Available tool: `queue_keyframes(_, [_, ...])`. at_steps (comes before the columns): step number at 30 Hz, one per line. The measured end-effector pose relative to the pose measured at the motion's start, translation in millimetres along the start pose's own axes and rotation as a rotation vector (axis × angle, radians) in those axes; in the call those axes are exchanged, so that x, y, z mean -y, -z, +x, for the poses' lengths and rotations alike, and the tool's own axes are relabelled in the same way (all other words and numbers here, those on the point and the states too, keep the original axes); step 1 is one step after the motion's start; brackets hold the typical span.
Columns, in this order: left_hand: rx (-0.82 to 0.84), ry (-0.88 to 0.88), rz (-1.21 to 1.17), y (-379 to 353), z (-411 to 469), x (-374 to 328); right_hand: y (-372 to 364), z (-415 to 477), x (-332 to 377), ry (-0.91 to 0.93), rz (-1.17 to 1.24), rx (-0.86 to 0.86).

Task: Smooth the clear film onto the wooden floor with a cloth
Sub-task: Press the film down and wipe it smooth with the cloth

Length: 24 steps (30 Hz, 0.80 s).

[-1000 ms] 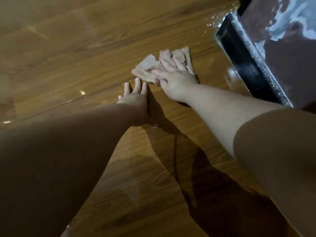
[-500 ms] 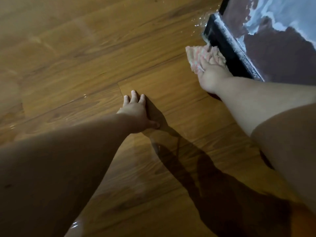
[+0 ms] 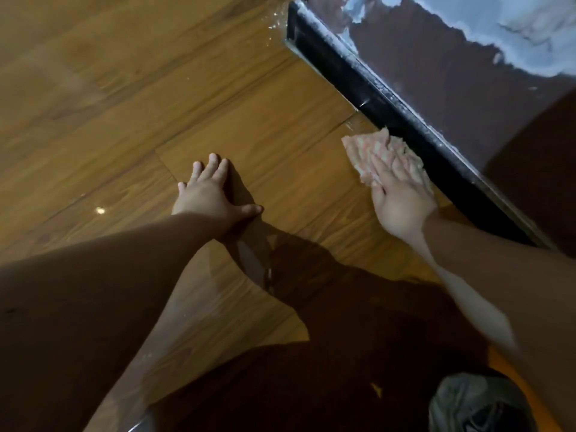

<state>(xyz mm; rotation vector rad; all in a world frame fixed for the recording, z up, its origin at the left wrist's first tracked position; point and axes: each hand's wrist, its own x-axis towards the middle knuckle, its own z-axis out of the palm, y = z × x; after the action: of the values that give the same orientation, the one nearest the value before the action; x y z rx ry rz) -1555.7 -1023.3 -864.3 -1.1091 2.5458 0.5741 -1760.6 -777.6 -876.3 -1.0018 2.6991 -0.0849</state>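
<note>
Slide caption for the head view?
Right hand presses pink cloth on the wooden floor beside black baseboard; left hand flat on floor.

A black baseboard (image 3: 358, 84) runs diagonally from the top centre down toward the right edge, with a pale dusty line (image 3: 349, 49) along its upper edge. Above it rises a dark reddish-brown wall (image 3: 436, 73), where a ragged white and pale-blue patch (image 3: 498, 26) covers the upper part. A darker brown panel (image 3: 536, 157) meets the wall at the right. A grey shoe (image 3: 473, 403) sits blurred in the bottom right corner.
</note>
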Motion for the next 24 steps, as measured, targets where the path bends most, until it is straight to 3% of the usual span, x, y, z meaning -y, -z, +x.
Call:
queue_keyframes(2, [0.001,-0.02,0.003,2.8,1.9,1.0,-2.9,3.2,4.6,-0.177,0.052,-0.011])
queue_keyframes(5, [0.009,0.137,0.029,-0.3,-7.8,0.6,-1.6,20.6,37.6,-0.391,0.14,0.028])
queue_keyframes(6, [0.017,0.228,0.016,1.8,-7.9,17.3,-6.5,40.2,74.2,-0.336,0.157,0.057])
queue_keyframes(8, [0.099,0.223,0.038,8.1,-7.4,18.1,-7.1,55.3,115.9,-0.293,0.197,0.096])
queue_keyframes(10, [0.144,0.167,0.045,15.4,6.4,30.6,-12.5,67.1,170.6,-0.095,0.207,0.137])
queue_keyframes(12, [0.175,0.133,0.036,22.4,9.6,41.2,-23.7,60.7,209.6,0.331,0.167,0.203])
queue_keyframes(14, [0.182,0.106,0.013,18.3,6.9,37.7,-21.5,59.4,192.0,0.618,0.098,0.205])
queue_keyframes(15, [0.187,0.126,-0.008,19.4,7.0,44.4,-20.5,71.6,181.5,0.643,0.083,0.178])
queue_keyframes(16, [0.179,0.128,-0.014,18.4,7.3,41.7,-16.9,82.5,155.5,0.559,0.06,0.108])
queue_keyframes(20, [0.186,0.143,-0.033,15.7,9.9,46.5,-9.9,86.1,67.6,-0.096,0.089,-0.046])
queue_keyframes(22, [0.162,0.132,-0.029,15.1,10.9,47.5,-14.5,64.5,82.7,-0.226,0.113,-0.056])
queue_keyframes(24, [0.15,0.13,-0.03,14.3,9.9,46.8,-18.6,39.2,119.3,-0.15,0.155,0.033])
